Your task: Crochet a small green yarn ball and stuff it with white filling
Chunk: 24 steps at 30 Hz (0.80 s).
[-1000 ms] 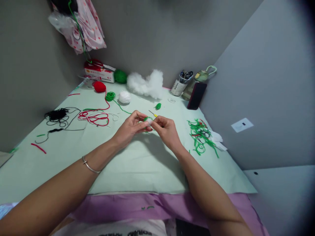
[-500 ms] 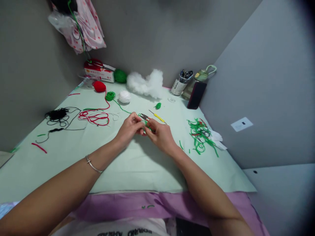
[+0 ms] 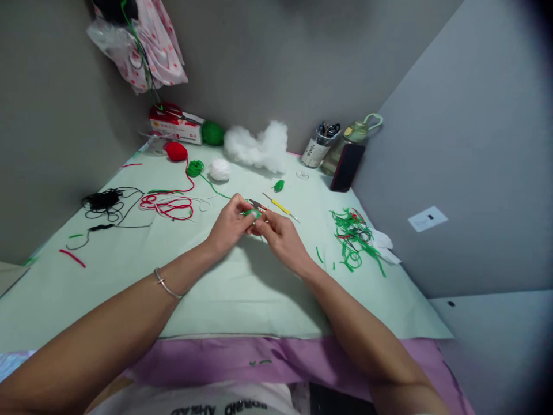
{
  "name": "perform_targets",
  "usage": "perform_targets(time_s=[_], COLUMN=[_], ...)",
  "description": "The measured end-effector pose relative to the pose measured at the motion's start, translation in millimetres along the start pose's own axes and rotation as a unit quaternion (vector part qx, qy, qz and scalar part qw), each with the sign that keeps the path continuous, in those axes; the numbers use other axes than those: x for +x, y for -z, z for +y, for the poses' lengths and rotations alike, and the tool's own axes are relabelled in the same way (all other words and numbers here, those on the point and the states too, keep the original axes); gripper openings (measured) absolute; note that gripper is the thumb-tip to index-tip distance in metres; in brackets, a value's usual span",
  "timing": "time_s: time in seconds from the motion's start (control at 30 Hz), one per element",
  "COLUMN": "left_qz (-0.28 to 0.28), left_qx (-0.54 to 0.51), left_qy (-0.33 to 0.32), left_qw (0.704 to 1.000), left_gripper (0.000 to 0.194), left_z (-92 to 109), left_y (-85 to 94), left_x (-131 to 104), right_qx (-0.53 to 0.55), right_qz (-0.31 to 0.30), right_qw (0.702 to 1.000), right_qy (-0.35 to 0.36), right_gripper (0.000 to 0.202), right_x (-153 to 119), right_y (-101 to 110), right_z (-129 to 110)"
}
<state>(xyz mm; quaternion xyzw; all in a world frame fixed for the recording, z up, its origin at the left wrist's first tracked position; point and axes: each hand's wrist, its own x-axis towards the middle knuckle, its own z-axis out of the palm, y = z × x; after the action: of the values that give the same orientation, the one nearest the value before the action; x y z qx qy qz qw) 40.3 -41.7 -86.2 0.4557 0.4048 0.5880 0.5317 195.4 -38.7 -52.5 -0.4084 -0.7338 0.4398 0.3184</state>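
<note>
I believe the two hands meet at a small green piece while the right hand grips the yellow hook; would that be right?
Not quite: the head view shows the yellow hook lying on the table, just beyond the right hand. The two hands do meet at a small green piece.
</note>
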Motion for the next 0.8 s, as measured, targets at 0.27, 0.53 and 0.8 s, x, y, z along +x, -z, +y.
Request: perform_targets(time_s=[0.27, 0.53, 0.8], left_qz=[0.038, -0.014, 0.043], left_qx=[0.015, -0.005, 0.004], left_qy=[-0.069, -0.027, -0.012], left_qw=[0.997, 1.0, 0.999], left_gripper=[0.027, 0.027, 0.025], left_z=[3, 13, 2], left_y=[-10.4, -5.0, -7.5], left_x=[-11, -13, -1], right_qx=[0.109, -0.064, -0.104], right_qz=[0.037, 0.103, 0.023], right_qw=[0.993, 0.993, 0.993], right_qy=[-0.032, 0.014, 0.05], right_gripper=[0.043, 0.034, 0.016], right_x=[8, 5, -7], right_y=[-3, 7, -6], right_z=[7, 10, -5])
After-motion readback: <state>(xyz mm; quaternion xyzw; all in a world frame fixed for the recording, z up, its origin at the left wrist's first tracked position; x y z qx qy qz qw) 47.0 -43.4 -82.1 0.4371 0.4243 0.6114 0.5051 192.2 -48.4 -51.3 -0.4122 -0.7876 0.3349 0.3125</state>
